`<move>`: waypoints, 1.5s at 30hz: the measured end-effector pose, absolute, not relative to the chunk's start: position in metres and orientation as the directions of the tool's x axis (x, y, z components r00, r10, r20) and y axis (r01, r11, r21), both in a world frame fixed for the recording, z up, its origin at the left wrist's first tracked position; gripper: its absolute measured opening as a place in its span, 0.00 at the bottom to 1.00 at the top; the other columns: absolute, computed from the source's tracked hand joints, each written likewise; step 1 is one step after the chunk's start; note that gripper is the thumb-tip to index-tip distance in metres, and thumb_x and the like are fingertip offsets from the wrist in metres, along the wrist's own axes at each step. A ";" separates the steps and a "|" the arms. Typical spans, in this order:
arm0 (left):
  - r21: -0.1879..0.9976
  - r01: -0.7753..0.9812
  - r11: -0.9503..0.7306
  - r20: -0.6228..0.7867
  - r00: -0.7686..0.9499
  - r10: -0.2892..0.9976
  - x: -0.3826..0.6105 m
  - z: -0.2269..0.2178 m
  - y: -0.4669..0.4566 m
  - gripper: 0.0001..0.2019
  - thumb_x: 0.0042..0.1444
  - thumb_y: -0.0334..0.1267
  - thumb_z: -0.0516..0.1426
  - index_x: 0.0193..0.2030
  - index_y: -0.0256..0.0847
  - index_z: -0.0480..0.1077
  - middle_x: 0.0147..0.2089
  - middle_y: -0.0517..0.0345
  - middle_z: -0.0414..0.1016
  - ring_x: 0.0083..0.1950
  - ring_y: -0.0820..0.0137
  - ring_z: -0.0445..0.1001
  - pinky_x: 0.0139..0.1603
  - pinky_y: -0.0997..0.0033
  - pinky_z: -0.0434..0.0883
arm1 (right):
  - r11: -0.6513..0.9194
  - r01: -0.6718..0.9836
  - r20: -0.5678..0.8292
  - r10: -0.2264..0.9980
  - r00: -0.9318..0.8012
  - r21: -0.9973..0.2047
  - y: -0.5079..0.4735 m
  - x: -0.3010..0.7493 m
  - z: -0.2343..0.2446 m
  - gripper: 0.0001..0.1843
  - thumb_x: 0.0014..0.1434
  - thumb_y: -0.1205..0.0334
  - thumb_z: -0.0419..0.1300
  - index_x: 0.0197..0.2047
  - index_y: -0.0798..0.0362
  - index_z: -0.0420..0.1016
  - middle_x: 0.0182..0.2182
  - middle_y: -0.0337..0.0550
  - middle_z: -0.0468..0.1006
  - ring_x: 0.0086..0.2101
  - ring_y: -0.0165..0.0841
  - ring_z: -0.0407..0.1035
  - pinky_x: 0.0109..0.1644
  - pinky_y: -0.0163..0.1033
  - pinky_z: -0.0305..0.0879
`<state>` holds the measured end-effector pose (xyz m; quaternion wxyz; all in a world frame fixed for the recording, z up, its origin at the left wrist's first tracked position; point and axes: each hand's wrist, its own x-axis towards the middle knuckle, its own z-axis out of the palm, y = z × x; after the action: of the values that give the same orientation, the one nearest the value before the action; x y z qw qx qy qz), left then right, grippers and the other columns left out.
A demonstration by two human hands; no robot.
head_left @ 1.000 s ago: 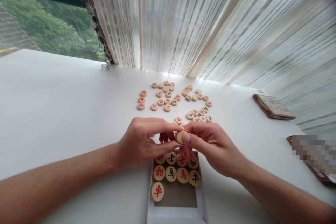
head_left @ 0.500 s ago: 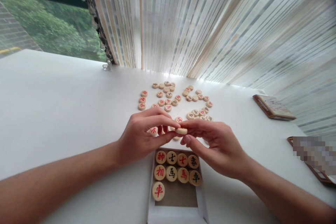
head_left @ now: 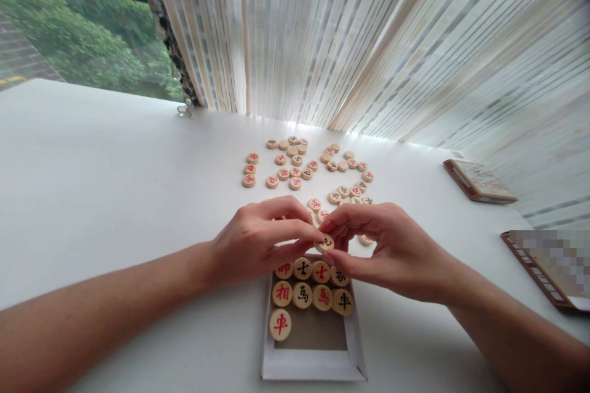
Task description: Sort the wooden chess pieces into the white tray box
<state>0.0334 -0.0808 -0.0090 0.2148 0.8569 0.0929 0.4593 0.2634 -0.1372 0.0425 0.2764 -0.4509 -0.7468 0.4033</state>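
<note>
Between the fingertips of both my hands is a round wooden Chinese chess piece (head_left: 326,243) with a black character, partly covered by fingers. My left hand (head_left: 271,230) pinches it from the left, and my right hand (head_left: 385,245) grips it from the right. Just below them lies a shallow white box (head_left: 313,365) with a brown bottom. Inside it, pieces with red and black characters sit face up in two rows, the upper one partly hidden by my hands. A red-marked piece (head_left: 279,325) lies alone at the left of a third row.
Many loose chess pieces (head_left: 295,173) are scattered beyond my hands, some face down. A flat brown-edged box (head_left: 479,181) lies at the right, with another brown-edged item (head_left: 539,276) nearer. A striped curtain (head_left: 295,37) hangs along the white table's (head_left: 115,184) far edge.
Both hands have come slightly nearer the box with the chess piece. The piece has tilted from edge-on, so its black character now shows. The view has shifted slightly.
</note>
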 end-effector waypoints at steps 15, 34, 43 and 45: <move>0.517 0.032 -0.855 0.742 0.480 0.467 0.032 -0.015 -0.069 0.09 0.61 0.25 0.59 0.44 0.36 0.80 0.37 0.53 0.81 0.32 0.73 0.75 0.32 0.74 0.75 | 0.373 0.680 0.034 0.889 -0.456 -0.632 -0.174 0.250 0.050 0.07 0.59 0.64 0.69 0.36 0.50 0.74 0.25 0.33 0.72 0.25 0.27 0.64 0.29 0.32 0.63; 0.499 0.042 -0.865 0.736 0.506 0.449 0.032 -0.015 -0.068 0.09 0.61 0.25 0.58 0.42 0.37 0.80 0.35 0.55 0.82 0.29 0.75 0.73 0.29 0.76 0.72 | 0.513 0.701 0.068 0.827 -0.558 -0.495 -0.214 0.237 0.015 0.04 0.63 0.62 0.66 0.40 0.52 0.76 0.24 0.33 0.74 0.23 0.29 0.65 0.29 0.35 0.58; 0.495 0.044 -0.868 0.733 0.516 0.444 0.033 -0.014 -0.069 0.10 0.60 0.24 0.58 0.42 0.37 0.80 0.35 0.55 0.82 0.29 0.75 0.72 0.30 0.75 0.72 | 0.599 0.652 0.159 0.781 -0.604 -0.465 -0.215 0.236 0.012 0.05 0.69 0.66 0.63 0.39 0.53 0.77 0.26 0.37 0.77 0.25 0.31 0.66 0.30 0.38 0.58; 0.497 0.048 -0.866 0.730 0.516 0.448 0.033 -0.014 -0.069 0.10 0.60 0.24 0.58 0.41 0.37 0.80 0.35 0.55 0.82 0.29 0.75 0.72 0.30 0.76 0.72 | 0.629 0.633 0.187 0.760 -0.622 -0.452 -0.215 0.235 0.011 0.07 0.71 0.66 0.61 0.41 0.53 0.79 0.26 0.38 0.77 0.25 0.32 0.66 0.30 0.39 0.57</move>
<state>0.0329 -0.0689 -0.0137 0.2129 0.8443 0.1469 0.4694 0.2354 -0.2146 0.0115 0.1832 -0.3940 -0.8837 0.1738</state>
